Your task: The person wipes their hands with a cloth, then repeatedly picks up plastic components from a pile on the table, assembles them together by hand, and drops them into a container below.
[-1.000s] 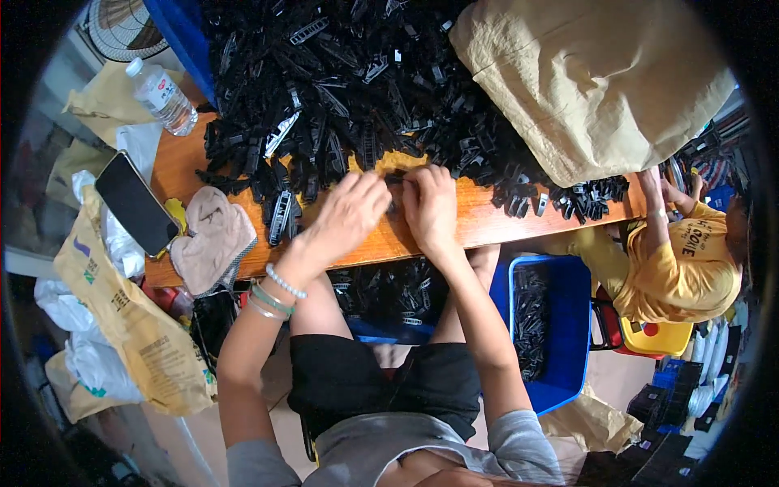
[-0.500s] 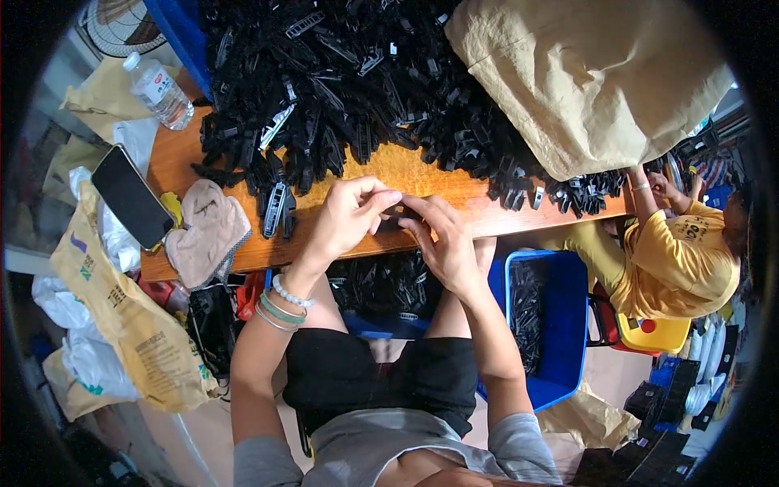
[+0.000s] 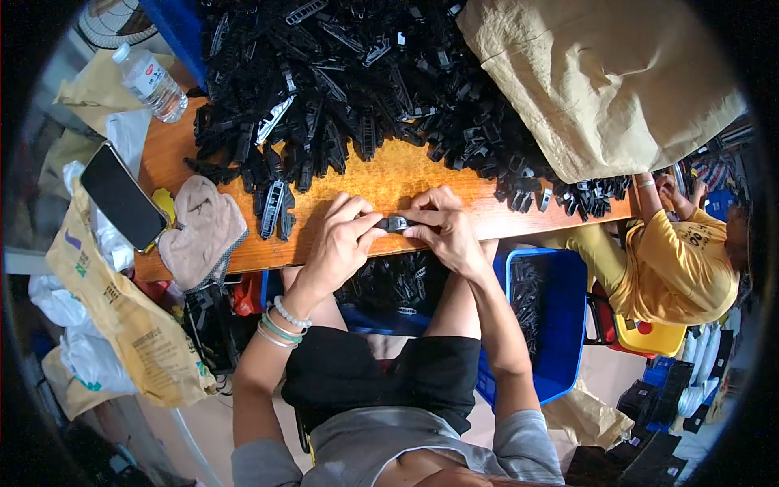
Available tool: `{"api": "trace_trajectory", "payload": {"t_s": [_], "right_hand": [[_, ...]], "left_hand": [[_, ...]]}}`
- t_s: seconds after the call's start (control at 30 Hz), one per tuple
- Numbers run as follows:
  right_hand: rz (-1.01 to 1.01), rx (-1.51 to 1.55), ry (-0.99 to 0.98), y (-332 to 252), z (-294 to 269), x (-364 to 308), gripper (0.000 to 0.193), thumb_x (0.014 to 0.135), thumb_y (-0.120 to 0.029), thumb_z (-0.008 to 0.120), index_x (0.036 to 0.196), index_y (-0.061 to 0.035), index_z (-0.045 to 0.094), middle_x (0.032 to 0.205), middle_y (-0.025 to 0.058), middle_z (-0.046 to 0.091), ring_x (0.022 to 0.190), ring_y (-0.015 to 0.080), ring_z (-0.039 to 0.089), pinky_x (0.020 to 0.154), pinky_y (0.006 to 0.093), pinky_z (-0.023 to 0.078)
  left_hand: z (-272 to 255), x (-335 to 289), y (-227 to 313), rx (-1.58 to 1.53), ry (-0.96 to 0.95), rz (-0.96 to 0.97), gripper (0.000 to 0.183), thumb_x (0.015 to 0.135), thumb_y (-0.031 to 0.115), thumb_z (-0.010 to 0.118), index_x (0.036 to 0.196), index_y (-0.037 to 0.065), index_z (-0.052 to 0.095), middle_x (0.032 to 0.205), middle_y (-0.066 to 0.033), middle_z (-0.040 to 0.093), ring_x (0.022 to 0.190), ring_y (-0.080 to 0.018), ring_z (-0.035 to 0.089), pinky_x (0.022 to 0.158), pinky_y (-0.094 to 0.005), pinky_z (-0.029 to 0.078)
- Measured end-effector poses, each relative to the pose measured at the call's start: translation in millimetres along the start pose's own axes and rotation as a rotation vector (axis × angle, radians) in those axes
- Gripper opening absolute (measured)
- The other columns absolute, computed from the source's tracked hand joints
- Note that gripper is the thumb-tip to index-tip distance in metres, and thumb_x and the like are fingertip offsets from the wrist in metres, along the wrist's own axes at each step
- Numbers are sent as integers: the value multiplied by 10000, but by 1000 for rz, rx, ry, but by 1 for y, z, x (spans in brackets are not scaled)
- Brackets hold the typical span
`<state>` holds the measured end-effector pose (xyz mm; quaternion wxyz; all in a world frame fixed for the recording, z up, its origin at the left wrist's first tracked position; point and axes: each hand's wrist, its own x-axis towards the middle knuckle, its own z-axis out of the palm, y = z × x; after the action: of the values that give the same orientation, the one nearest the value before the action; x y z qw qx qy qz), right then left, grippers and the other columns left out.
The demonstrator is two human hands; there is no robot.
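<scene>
While left fingers and right fingers clamp it, the part (black) lies between.

Thumbs and fingers of the left hand and right hand cover both ends of a small black plastic piece, its details too small to tell. At 12 o'clock, a heap of black plastic parts runs off the upper edge; at 1 o'clock, a creased tan paper sack, likewise cropped, hides part of the orange-brown wooden tabletop. At 11 o'clock, the upper edge clips a round wire-guarded fan.
</scene>
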<state>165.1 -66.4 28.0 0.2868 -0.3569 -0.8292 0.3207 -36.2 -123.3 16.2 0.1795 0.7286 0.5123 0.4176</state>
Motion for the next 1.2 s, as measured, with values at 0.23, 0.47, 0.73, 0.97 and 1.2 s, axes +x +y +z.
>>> {"api": "trace_trajectory", "payload": {"t_s": [0.23, 0.47, 0.73, 0.97, 1.2], "right_hand": [[11, -55, 71, -7, 8, -17, 294, 737, -84, 749, 1026, -41, 722, 947, 87, 603, 932, 285, 552, 845, 397, 424], [245, -181, 555, 36, -48, -67, 371, 830, -77, 699, 1197, -60, 642, 1075, 156, 597, 1002, 300, 594, 855, 377, 489], [320, -637, 681, 76, -59, -52, 292, 900, -127, 623, 1184, -75, 659, 1051, 168, 605, 926, 311, 620, 787, 380, 507], [184, -670, 745, 57, -29, -44, 337, 893, -48, 598, 1227, -89, 618, 1053, 151, 605, 838, 292, 631, 688, 384, 513], [131, -449, 652, 33, -26, -55, 122, 828, -78, 683, 930, -25, 644, 938, 146, 587, 846, 319, 578, 750, 408, 456]], "left_hand": [[-5, -4, 3, -10, 14, 6, 298, 723, 72, 774, 974, -58, 678, 903, -135, 598, 878, -291, 562, 780, -375, 475], [-70, -51, -11, 526, 423, -169, 264, 802, 99, 738, 1002, -31, 624, 951, -152, 587, 885, -319, 566, 796, -400, 460], [-68, -58, -31, 346, 390, -361, 200, 841, 53, 681, 1011, -28, 615, 817, -138, 573, 714, -287, 563, 674, -381, 466], [-62, -50, -29, 343, 374, -369, 185, 840, -4, 648, 1020, -20, 605, 810, -127, 551, 688, -269, 538, 649, -375, 449], [-12, -29, 5, 446, 314, 111, 152, 837, -27, 617, 986, -30, 585, 994, -180, 595, 852, -328, 600, 753, -407, 508]]}}
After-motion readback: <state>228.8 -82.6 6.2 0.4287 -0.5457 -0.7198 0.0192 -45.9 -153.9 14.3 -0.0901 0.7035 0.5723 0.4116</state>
